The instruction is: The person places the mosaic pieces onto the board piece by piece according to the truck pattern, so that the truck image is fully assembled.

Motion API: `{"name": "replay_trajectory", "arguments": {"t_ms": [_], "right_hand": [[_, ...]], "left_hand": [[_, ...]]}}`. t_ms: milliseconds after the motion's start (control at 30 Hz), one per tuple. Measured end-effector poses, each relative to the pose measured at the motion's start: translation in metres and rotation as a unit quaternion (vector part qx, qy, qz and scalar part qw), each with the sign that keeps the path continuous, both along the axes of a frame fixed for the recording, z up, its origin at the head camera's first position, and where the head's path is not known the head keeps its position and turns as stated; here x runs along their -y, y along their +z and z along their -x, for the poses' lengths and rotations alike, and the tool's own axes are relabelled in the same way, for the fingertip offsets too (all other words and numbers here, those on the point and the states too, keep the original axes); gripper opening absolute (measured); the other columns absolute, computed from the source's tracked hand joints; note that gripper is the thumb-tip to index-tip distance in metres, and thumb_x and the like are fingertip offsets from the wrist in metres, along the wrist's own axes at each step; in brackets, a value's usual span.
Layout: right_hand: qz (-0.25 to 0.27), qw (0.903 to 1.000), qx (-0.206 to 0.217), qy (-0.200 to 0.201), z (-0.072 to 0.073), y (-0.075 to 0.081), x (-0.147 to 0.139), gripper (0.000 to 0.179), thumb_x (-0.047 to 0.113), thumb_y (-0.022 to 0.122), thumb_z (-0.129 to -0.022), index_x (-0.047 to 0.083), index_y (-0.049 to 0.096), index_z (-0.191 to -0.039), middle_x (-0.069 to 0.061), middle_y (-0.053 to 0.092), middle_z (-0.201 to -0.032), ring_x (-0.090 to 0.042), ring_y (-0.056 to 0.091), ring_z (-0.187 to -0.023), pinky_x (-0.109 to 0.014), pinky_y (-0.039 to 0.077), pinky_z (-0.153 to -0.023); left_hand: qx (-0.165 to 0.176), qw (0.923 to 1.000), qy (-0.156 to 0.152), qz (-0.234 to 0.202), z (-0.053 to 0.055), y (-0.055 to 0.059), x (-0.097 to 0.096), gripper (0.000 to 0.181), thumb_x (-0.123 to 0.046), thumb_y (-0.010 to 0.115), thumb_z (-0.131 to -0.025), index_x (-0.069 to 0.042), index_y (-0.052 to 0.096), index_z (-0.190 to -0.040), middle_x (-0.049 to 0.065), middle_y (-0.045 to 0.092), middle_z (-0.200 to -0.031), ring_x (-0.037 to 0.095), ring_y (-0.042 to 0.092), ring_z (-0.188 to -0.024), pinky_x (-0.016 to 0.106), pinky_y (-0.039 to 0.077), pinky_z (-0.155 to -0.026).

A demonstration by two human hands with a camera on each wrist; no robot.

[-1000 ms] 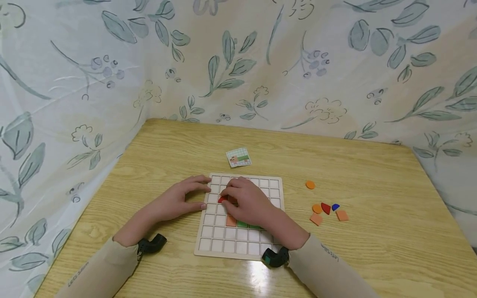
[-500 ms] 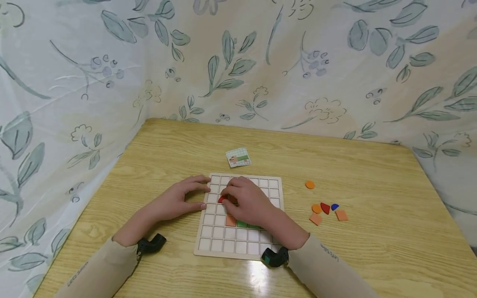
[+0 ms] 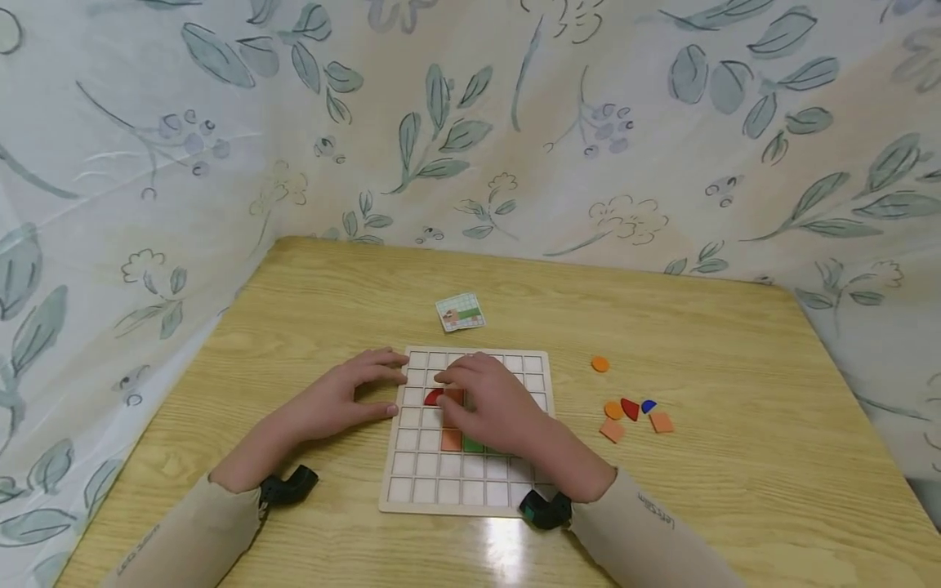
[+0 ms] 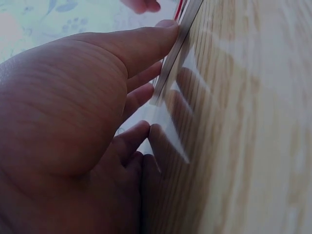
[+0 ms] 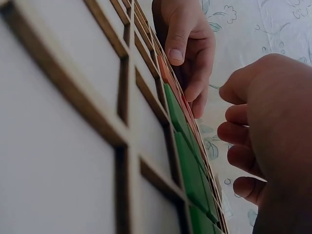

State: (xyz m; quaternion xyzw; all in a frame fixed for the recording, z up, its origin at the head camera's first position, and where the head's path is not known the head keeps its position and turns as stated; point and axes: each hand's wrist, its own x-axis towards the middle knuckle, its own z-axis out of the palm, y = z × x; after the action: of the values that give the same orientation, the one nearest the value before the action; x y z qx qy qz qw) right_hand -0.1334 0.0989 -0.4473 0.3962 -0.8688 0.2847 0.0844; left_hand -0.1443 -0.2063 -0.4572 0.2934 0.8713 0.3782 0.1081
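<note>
A wooden grid board (image 3: pixel 426 465) lies on the table with several coloured tiles in its cells. My left hand (image 3: pixel 334 400) rests at the board's left edge, fingers extended; the thumb (image 4: pixel 151 41) touches that edge in the left wrist view. My right hand (image 3: pixel 492 404) is over the board's middle, fingers loosely bent and holding nothing. Its thumb tip is right beside a red quarter-circle tile (image 3: pixel 434 397) in a left-side cell. An orange square tile (image 3: pixel 452 441) and green tiles (image 5: pixel 183 141) sit in cells partly hidden beneath that hand in the head view.
Behind the board lies a small picture card (image 3: pixel 461 313) with a coloured grid design. To the right are loose pieces: orange discs (image 3: pixel 600 364), a red quarter-circle (image 3: pixel 630 409), a blue half-circle (image 3: pixel 648 406) and orange squares (image 3: pixel 662 422). Patterned fabric (image 3: pixel 470 163) hangs behind the table.
My right fingers and thumb have come off the red quarter-circle tile, which now shows more fully in its cell. The left hand stays at the board's edge. The head view has shifted slightly.
</note>
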Motion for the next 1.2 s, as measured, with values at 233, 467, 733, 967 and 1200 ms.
{"name": "replay_trajectory", "arguments": {"t_ms": [233, 467, 733, 967, 1200], "right_hand": [[0.012, 0.9995, 0.027, -0.010, -0.006, 0.009, -0.006, 0.022, 0.021, 0.072, -0.104, 0.009, 0.081, -0.120, 0.000, 0.076, -0.115, -0.020, 0.068, -0.113, -0.040, 0.055, -0.104], [0.035, 0.9992, 0.012, -0.014, -0.015, 0.015, -0.024, 0.017, 0.018, 0.076, -0.102, 0.009, 0.082, -0.115, 0.001, 0.078, -0.114, -0.019, 0.069, -0.110, -0.040, 0.057, -0.098], [0.035, 0.9981, -0.006, -0.049, -0.021, 0.008, -0.063, 0.018, 0.017, 0.081, -0.099, 0.010, 0.082, -0.116, 0.003, 0.076, -0.113, -0.017, 0.067, -0.109, -0.043, 0.057, -0.098], [0.049, 0.9963, -0.048, -0.052, -0.017, 0.000, -0.103, 0.018, 0.011, 0.084, -0.095, 0.006, 0.082, -0.112, 0.001, 0.077, -0.109, -0.020, 0.068, -0.106, -0.044, 0.056, -0.095], [0.043, 0.9923, -0.090, -0.073, -0.017, -0.009, -0.154, 0.025, 0.001, 0.081, -0.086, 0.007, 0.082, -0.110, 0.000, 0.077, -0.109, -0.025, 0.069, -0.103, -0.045, 0.051, -0.092]], "left_hand": [[0.001, 1.0000, 0.001, -0.003, 0.001, 0.000, -0.001, 0.047, -0.035, 0.087, -0.097, -0.023, 0.073, -0.140, -0.004, 0.049, -0.167, 0.032, 0.031, -0.162, 0.064, 0.027, -0.128], [0.006, 1.0000, -0.005, 0.004, 0.004, 0.002, -0.001, 0.056, -0.038, 0.092, -0.092, -0.024, 0.070, -0.141, -0.005, 0.046, -0.169, 0.032, 0.028, -0.163, 0.063, 0.024, -0.129], [0.012, 0.9998, -0.008, 0.013, 0.007, 0.004, -0.001, 0.057, -0.038, 0.090, -0.094, -0.023, 0.068, -0.145, -0.004, 0.043, -0.171, 0.033, 0.025, -0.165, 0.062, 0.023, -0.130], [0.014, 0.9999, -0.008, 0.006, 0.006, 0.002, 0.000, 0.057, -0.037, 0.090, -0.094, -0.022, 0.068, -0.144, -0.003, 0.043, -0.171, 0.032, 0.025, -0.164, 0.063, 0.023, -0.129], [0.011, 0.9999, -0.010, 0.005, 0.007, 0.002, -0.002, 0.058, -0.038, 0.090, -0.094, -0.023, 0.068, -0.144, -0.003, 0.043, -0.171, 0.032, 0.026, -0.164, 0.063, 0.024, -0.129]]}}
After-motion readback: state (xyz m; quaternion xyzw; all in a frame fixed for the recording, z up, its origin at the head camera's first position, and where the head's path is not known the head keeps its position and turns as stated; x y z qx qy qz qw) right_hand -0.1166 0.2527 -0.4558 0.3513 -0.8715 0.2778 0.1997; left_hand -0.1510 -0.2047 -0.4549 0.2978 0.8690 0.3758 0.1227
